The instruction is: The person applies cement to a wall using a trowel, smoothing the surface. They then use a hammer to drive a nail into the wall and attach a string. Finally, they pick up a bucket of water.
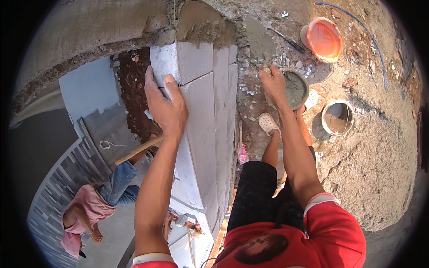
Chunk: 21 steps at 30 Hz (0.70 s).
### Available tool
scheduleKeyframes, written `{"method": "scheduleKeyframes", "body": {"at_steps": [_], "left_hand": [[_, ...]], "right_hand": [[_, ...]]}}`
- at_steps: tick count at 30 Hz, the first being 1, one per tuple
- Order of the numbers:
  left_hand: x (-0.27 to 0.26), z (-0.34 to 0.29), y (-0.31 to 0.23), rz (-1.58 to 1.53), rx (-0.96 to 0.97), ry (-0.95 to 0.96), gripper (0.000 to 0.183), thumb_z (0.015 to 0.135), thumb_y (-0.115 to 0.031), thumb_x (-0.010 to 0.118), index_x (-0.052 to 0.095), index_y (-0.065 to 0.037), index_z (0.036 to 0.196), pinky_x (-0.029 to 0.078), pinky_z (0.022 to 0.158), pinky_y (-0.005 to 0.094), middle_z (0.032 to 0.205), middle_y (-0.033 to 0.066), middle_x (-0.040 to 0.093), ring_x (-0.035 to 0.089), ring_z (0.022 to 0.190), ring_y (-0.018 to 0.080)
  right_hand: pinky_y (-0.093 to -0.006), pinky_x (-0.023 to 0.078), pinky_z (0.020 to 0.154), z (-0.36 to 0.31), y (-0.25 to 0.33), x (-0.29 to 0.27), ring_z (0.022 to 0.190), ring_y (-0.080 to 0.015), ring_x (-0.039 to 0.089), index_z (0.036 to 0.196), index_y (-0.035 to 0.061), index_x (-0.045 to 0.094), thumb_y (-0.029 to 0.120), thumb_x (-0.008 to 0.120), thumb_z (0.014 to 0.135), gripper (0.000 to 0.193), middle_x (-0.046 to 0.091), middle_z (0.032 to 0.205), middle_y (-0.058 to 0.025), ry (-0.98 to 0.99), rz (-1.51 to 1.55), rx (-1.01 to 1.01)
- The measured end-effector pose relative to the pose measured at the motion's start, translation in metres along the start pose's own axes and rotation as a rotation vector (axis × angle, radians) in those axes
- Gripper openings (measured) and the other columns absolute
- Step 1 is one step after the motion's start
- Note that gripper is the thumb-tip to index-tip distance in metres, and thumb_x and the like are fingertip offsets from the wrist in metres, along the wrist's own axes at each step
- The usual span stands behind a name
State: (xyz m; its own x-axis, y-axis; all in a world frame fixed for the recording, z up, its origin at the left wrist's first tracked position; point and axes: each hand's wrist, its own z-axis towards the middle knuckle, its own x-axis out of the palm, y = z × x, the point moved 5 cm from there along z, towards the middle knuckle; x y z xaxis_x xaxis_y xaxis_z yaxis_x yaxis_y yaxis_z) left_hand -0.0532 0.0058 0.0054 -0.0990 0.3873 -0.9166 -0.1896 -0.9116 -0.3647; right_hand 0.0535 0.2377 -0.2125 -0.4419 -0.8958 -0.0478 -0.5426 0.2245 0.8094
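My left hand [167, 105] rests on the top of a pale block wall [199, 107], beside the white end block [164, 62]. Its fingers stretch along the far edge, with the thumb spread toward the near face. Wet grey mortar [205, 24] is heaped beyond that block. On the other side of the wall, my right hand [273, 85] is closed around the pale handle of what looks like a trowel [259, 38], its grey surface extending away from me. Just right of this hand is a bucket of grey mortar [295, 89]; the palm side of my grip is hidden.
An orange-lined bucket [325, 40] and a white bucket [338, 117] stand on the right beside a sand heap [371, 165]. A dark thin tool [288, 41] and blue hose [375, 42] lie there. Left of the wall, another person in pink [91, 203] sits below.
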Motion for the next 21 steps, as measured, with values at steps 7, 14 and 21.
{"method": "scheduleKeyframes", "body": {"at_steps": [7,14,21], "left_hand": [[0.000,0.000,0.000,0.010,0.023,-0.009,0.061,0.107,-0.033,0.054,0.046,0.012,0.148,0.040,0.114,0.0488,0.146,0.0330,0.053,0.054,0.133,0.0464],[0.000,0.000,0.000,0.009,0.015,-0.014,0.063,0.107,-0.034,0.054,0.046,0.012,0.148,0.041,0.113,0.0496,0.144,0.0336,0.054,0.055,0.132,0.0470],[0.000,0.000,0.001,0.014,0.020,-0.008,0.062,0.107,-0.034,0.054,0.046,0.012,0.148,0.041,0.114,0.0495,0.145,0.0335,0.054,0.054,0.133,0.0469]], "right_hand": [[-0.0307,0.049,0.051,0.049,-0.042,0.039,0.065,-0.0132,0.058,0.103,0.0039,0.064,0.028,0.059,0.103,0.025,0.058,0.081,-0.0005,0.328,0.337,0.453],[-0.0370,0.049,0.056,0.104,-0.020,0.037,0.059,-0.0198,0.061,0.102,-0.0053,0.068,0.031,0.063,0.096,0.037,0.065,0.075,-0.0092,0.194,-0.407,0.080],[-0.0498,0.053,0.097,0.111,-0.006,0.021,0.108,-0.0463,0.071,0.116,-0.0051,0.075,0.039,0.064,0.088,0.054,0.073,0.109,-0.0330,0.141,-0.583,-0.058]]}}
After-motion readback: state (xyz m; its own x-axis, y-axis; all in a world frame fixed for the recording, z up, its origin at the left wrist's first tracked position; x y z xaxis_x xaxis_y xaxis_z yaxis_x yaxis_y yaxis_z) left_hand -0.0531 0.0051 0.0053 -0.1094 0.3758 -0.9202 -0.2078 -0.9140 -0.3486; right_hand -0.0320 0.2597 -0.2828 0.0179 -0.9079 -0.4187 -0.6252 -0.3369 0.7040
